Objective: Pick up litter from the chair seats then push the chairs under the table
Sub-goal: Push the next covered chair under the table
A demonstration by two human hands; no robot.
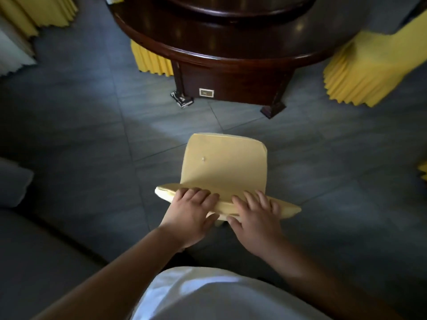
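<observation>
Chair (225, 168) in yellow cover stands on the grey tile floor (92, 135), well apart from the dark round wooden surface (208, 45), seat facing it. Small pale speck of litter (203, 159) lies on the seat. Both hands grip the chair's top edge: left hand (190, 212) and right hand (255, 218) side by side, fingers curled over the front, thumbs behind. Other yellow-covered chairs (365, 72) sit by the surface. Dark wrapper (181, 99) lies on the floor beside the surface's base.
</observation>
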